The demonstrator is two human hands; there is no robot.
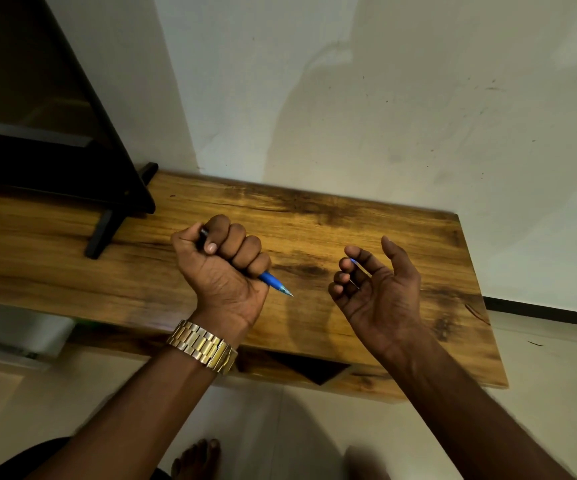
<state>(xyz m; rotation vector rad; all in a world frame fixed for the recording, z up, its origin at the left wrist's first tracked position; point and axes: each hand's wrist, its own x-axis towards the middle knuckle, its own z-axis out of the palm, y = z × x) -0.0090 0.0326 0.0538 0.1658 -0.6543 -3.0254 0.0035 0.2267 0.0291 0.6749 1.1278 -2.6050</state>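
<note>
The fingers (237,242) of the left hand (223,271) are hiding most of the blue pen (275,285), its tip emerging at 4 o'clock. A thin blue-tipped piece (358,271) in the right hand (380,296) is appearing too small to identify. The 9 o'clock edge is cutting off the black screen (55,133) and the bench (314,209).

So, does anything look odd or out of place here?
Yes. The left hand grips the blue pen in a closed fist, tip pointing out, not in a writing hold. A thin sliver with a blue end lies across the fingers of the right hand; what it is cannot be told.
</note>
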